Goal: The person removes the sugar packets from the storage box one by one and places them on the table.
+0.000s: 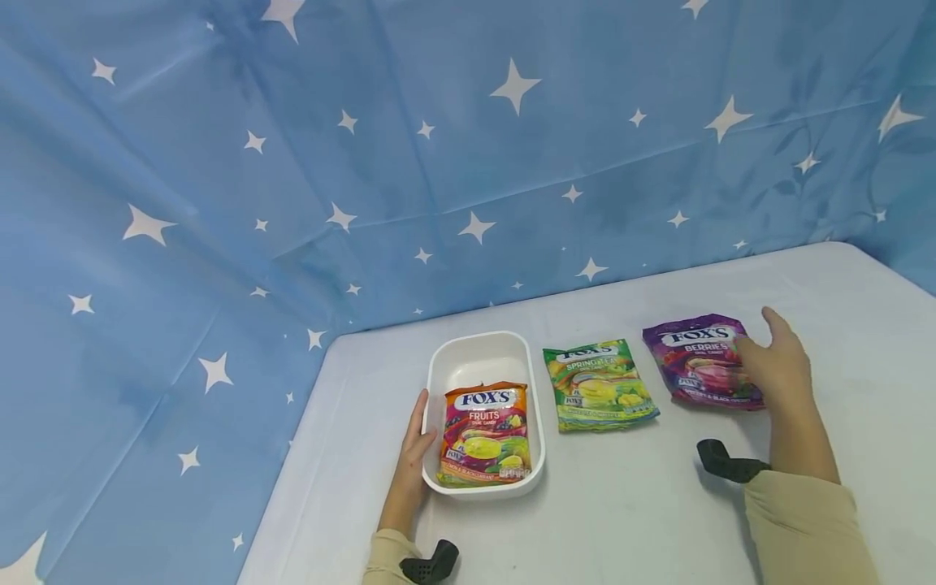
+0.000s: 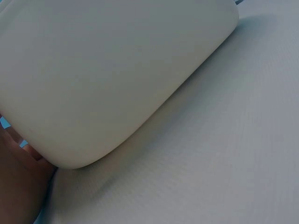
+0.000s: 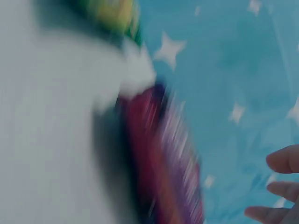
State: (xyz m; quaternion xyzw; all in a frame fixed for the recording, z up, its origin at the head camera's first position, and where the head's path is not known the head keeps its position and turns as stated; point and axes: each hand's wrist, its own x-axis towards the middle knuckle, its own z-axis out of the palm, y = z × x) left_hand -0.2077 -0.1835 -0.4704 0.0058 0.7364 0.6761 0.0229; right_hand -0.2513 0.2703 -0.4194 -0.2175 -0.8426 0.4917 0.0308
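A white tray stands on the white table and holds an orange FOX'S Fruits candy bag. My left hand lies with straight fingers against the tray's left wall. To the right of the tray lies a green Spring Tea bag, then a purple Berries bag. My right hand is spread open over the purple bag's right part. The right wrist view is blurred. It shows the purple bag and bare fingertips apart from it.
The table is covered in white cloth, and its left edge runs close to the tray. A blue cloth with white stars hangs behind and to the left. Black wrist mounts sit at both sleeves.
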